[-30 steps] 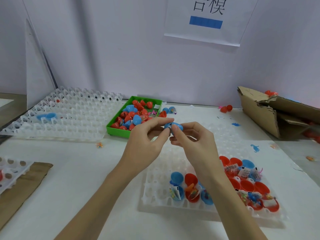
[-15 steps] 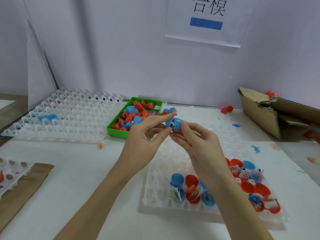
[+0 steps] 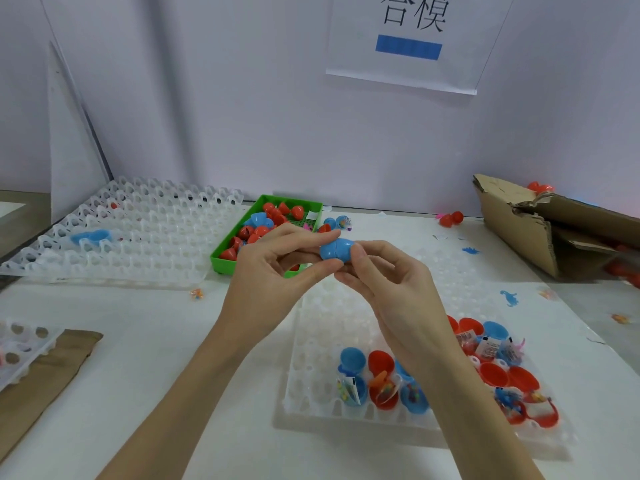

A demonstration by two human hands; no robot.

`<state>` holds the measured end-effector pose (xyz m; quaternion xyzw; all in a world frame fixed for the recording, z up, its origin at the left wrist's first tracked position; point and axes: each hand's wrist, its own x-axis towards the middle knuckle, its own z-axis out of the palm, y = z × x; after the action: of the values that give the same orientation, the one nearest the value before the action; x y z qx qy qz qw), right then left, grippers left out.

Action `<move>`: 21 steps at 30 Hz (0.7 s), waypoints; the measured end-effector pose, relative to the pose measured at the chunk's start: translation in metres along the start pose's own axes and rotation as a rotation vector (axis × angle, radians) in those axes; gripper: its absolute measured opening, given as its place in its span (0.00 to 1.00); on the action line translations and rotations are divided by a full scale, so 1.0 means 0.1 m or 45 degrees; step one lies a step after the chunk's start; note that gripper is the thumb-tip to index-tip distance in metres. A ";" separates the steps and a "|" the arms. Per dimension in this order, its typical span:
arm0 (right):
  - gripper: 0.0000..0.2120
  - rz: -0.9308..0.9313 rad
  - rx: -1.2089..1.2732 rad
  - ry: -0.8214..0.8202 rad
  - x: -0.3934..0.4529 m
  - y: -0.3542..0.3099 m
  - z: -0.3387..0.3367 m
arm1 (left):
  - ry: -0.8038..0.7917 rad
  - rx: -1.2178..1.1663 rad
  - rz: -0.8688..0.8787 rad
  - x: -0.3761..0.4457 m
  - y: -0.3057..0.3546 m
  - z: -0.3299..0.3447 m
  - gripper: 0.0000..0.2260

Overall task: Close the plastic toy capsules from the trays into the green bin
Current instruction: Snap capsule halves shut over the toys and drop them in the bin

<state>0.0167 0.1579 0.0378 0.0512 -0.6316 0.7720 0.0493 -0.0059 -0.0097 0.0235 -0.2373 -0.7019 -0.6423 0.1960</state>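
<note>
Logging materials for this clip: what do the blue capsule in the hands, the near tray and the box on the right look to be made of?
Blue capsule: smooth, opaque plastic, slightly glossy, with a seam round its middle.
Near tray: thin, translucent whitish plastic, probably moulded; rows of shiny round cups.
Box: brown corrugated cardboard, matte; torn, ragged flaps.

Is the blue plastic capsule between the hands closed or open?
Closed: the blue plastic capsule shows two halves joined, no gap, pinched by left hand and right hand.
</note>
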 end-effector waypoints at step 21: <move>0.08 0.088 -0.008 0.074 -0.01 0.08 0.08 | 0.080 0.384 -0.006 -0.06 -0.04 0.13 0.14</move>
<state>0.0170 0.1485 0.0317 0.0067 -0.6338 0.7724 0.0410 -0.0025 0.0020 0.0157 -0.1833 -0.7845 -0.5372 0.2498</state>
